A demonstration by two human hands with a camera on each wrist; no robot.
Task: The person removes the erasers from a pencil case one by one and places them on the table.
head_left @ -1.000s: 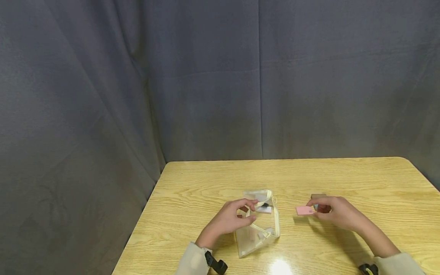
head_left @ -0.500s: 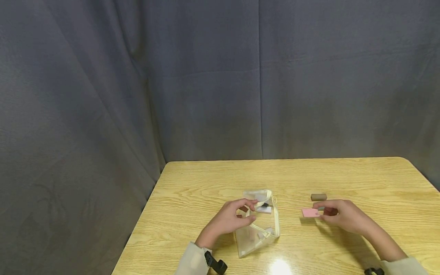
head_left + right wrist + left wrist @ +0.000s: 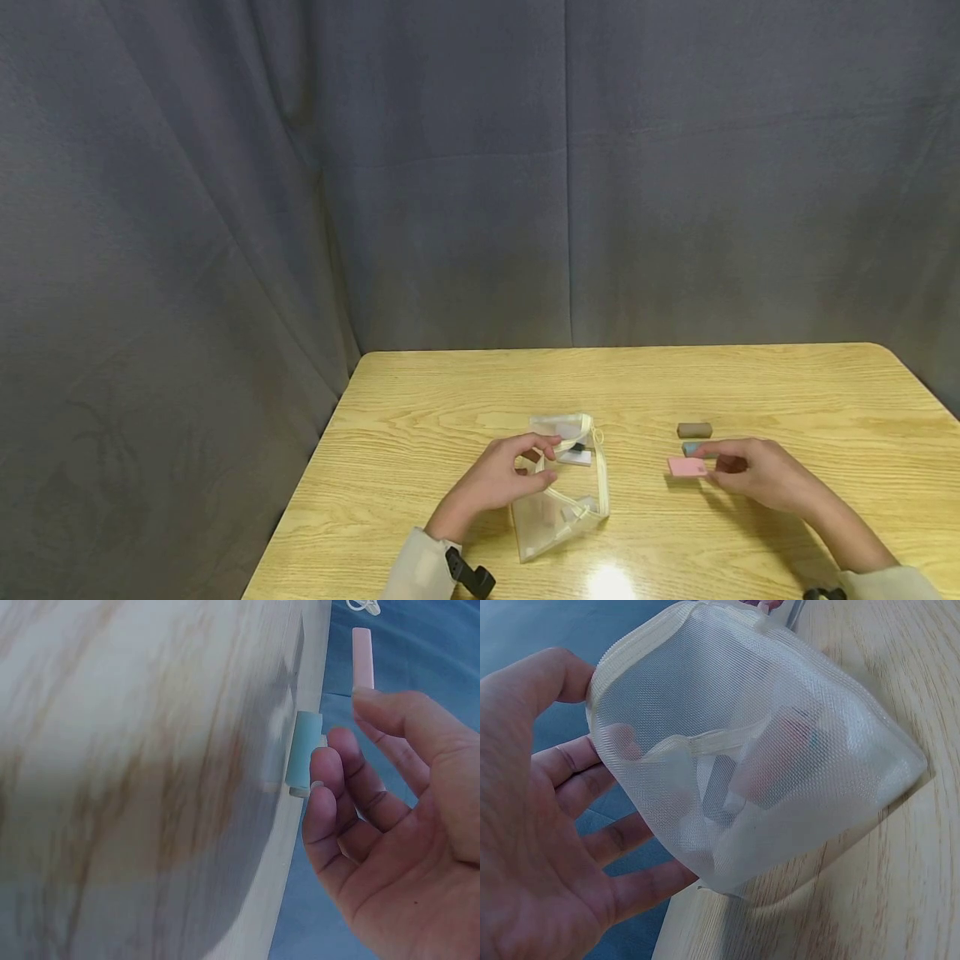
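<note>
My left hand (image 3: 495, 477) holds the rim of a whitish mesh zip pouch (image 3: 534, 532), which stands with its mouth open. In the left wrist view several small things (image 3: 776, 761) show blurred through the mesh, one of them reddish and one white and dark. To the right, my right hand (image 3: 761, 473) pinches a small flat pink block (image 3: 686, 467) with a tiny mark on its face, between thumb and fingers. It is raised over the table, as its shadow shows. Just behind it lies a light blue block (image 3: 694, 450), partly hidden by the fingers.
A small brown block (image 3: 694, 430) lies on the wood-grain table (image 3: 450, 387) behind the blue one. A cream cord loop (image 3: 598, 435) hangs at the pouch's zipper. Dark grey-blue curtain (image 3: 465, 208) hangs along the table's back and left edges.
My right hand has drawn back a little to the right and toward me with the pink block, uncovering the brown and blue blocks. The left hand and pouch have stayed put.
</note>
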